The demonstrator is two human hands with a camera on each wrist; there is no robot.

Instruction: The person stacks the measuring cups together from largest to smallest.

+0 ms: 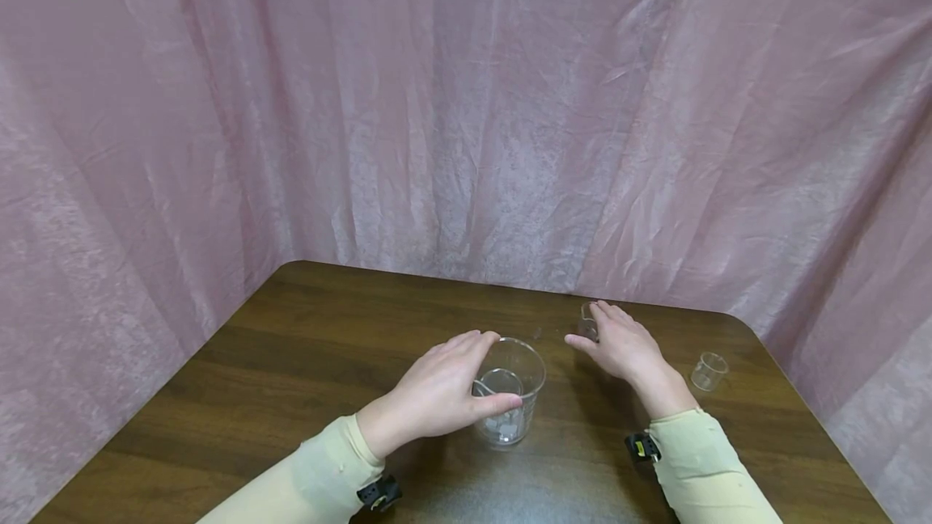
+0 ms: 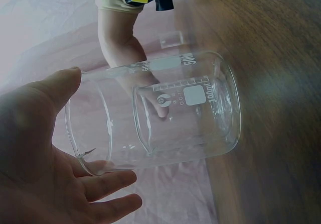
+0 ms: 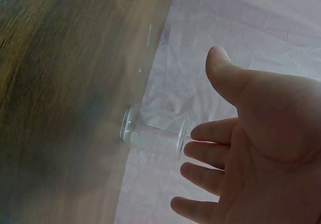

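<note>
A large glass beaker with white print stands on the brown table, and a smaller beaker marked 100ml sits inside it. My left hand holds the large beaker near its rim, thumb at one side and fingers round the other. Farther back and to the right, my right hand reaches toward another small glass beaker. In the right wrist view, its fingers extend right by the rim of that beaker, and the thumb stands well apart from them.
A tiny glass beaker stands on the table to the right of my right forearm. Pink curtains hang behind the table's back edge and along its sides.
</note>
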